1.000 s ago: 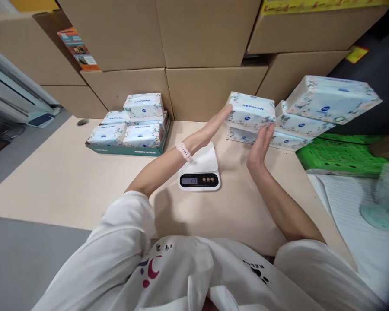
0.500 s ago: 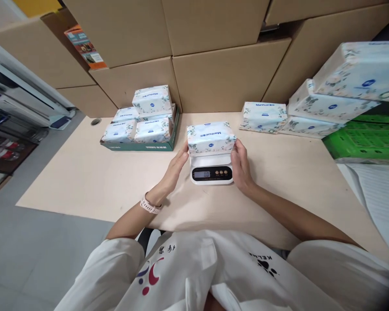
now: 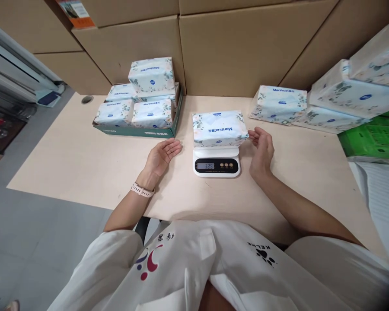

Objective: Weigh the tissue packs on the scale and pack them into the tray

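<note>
A pack of tissues (image 3: 218, 129) with a floral print rests on the white kitchen scale (image 3: 216, 153), whose lit display reads about 32.5. My left hand (image 3: 162, 159) is off to the left of the scale, palm turned up, fingers stretched out and holding nothing. Just right of the pack, my right hand (image 3: 262, 149) has its fingers loosely curled and apart; the fingertips are close to the pack's corner, and whether they touch it I cannot tell.
A green tray (image 3: 139, 131) with several tissue packs stands back left. More tissue packs (image 3: 278, 105) are stacked back right, near green crates (image 3: 372, 138). Cardboard boxes (image 3: 243, 52) wall off the table's rear edge. A round hole (image 3: 87, 99) pierces the tabletop (image 3: 65, 160) at left.
Both hands have let go of the tissue pack and moved apart, leaving it on the scale. The display went from 0.0 to about 32.5. The camera view has tilted down.
</note>
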### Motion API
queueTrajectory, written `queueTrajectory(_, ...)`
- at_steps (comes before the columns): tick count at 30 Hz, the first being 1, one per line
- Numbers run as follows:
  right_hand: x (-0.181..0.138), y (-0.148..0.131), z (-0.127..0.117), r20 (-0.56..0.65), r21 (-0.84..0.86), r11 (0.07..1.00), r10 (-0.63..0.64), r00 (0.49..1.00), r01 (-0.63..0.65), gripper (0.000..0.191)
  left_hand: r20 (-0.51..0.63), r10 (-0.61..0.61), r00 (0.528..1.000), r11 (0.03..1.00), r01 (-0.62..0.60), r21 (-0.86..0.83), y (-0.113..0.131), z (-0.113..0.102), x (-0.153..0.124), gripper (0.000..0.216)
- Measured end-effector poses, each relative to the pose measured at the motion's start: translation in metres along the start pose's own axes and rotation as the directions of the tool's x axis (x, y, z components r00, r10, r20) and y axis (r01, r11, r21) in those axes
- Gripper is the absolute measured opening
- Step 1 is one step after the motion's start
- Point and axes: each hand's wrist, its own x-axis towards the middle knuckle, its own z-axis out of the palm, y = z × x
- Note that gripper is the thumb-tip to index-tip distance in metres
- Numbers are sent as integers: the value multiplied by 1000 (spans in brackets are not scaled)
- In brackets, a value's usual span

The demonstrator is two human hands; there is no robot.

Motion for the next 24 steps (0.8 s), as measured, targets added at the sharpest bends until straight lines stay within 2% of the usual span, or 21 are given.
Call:
queueTrajectory(9, -2, -4, 4, -24, 28, 999, 16, 1000, -16, 47, 27, 19, 999, 999, -19, 25, -4, 0, -1, 22)
queueTrajectory(24, -3, -6, 4, -30, 40, 999, 28, 999, -27, 46, 12, 4, 1000, 1000, -4, 26, -2, 0, -1, 22)
